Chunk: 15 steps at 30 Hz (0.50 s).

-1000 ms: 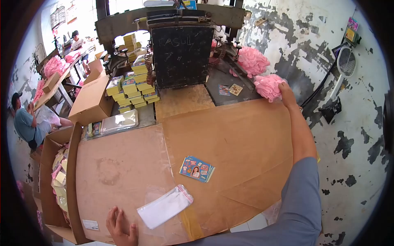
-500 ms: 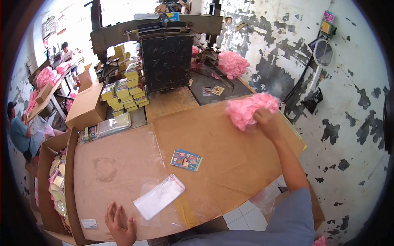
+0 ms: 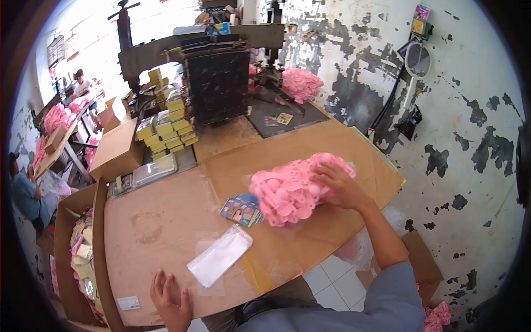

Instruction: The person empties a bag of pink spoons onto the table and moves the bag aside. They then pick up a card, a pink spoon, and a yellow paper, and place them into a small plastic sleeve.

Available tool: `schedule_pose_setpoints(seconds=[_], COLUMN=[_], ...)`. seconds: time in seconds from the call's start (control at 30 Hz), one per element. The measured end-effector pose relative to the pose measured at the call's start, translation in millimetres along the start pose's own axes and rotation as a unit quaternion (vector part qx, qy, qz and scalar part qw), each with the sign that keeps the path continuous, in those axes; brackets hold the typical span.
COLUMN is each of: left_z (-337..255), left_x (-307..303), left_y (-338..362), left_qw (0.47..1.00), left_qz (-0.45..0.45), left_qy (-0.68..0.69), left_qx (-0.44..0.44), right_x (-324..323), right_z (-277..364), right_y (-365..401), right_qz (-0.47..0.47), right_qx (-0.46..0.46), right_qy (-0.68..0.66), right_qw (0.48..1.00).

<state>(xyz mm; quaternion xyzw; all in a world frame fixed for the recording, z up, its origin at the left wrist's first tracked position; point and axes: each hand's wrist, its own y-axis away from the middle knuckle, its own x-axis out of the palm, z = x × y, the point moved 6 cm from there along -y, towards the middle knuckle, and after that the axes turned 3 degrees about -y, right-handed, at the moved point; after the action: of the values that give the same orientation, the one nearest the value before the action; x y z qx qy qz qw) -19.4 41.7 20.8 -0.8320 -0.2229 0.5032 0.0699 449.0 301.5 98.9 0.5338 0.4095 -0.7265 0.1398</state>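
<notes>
Gripping a clear plastic bag of pink cutouts (image 3: 293, 192) by its upper right side with the fingers of the right hand (image 3: 338, 185). Held over the cardboard-covered desk (image 3: 149, 199), partly hiding a fanned stack of blue picture cards (image 3: 237, 208); cannot tell whether touching them. Resting the left hand (image 3: 172, 303) near the front edge with fingers spread, beside pink-edged plastic sleeves (image 3: 221, 257).

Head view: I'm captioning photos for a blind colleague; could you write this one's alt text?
A person's right hand holds a bundle of pink cut-outs over a brown-topped table, next to fanned blue cards, while the left hand rests open near the edge. A stack of plastic sleeves lies between the hands; an open cardboard box stands at left.
</notes>
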Motion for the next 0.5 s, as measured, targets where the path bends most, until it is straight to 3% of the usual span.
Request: schedule_pose_setpoints(seconds=[0.13, 0.33, 0.43, 0.47, 0.5], left_z=[7, 1, 17, 29, 21], left_x=[-2, -9, -15, -12, -29], left_y=[1, 0, -6, -8, -13], left_qw=[1.0, 0.999, 0.989, 0.957, 0.965], left_qz=[0.003, -0.004, 0.011, -0.01, -0.05], left_qy=[0.004, -0.007, 0.144, 0.279, 0.255], left_qx=[0.0, 0.035, -0.029, -0.075, -0.044], right_x=[-8, -31, -33, -28, -18], right_z=[-20, -7, 87, 117, 145], right_y=[-9, -75, -124, -140, -157], right_qz=[-0.081, -0.154, -0.226, -0.224, -0.223], right_qx=[-0.024, 0.114, -0.028, -0.079, -0.129], right_qy=[-0.096, -0.146, -0.113, -0.094, -0.075], right_qw=[0.992, 0.971, 0.967, 0.967, 0.963])
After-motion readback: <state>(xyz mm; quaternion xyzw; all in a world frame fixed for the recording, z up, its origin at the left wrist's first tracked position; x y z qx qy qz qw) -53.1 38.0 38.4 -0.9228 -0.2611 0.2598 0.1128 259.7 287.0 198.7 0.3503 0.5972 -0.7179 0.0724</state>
